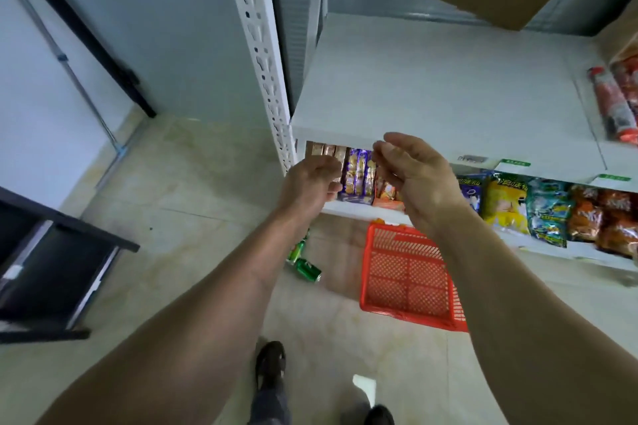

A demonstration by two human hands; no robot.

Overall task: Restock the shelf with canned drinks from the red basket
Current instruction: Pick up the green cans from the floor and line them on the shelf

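Left hand [310,183] loosely curled, empty, at front edge of white shelf [448,97]. Right hand [414,176] open, fingers spread, empty, just beside left. Red basket [407,272] on floor below shelf front, empty. Two green cans [305,264] lie on floor left of basket.

Floor: pale beige glossy tiles [193,190] across the frame's lower half.
Wall: light grey-blue panels [165,28], upper left.
Furniture: black metal-framed stand [51,272], left edge.
Upright: white perforated steel post [257,45], upper centre.
Light: soft, even, cool.
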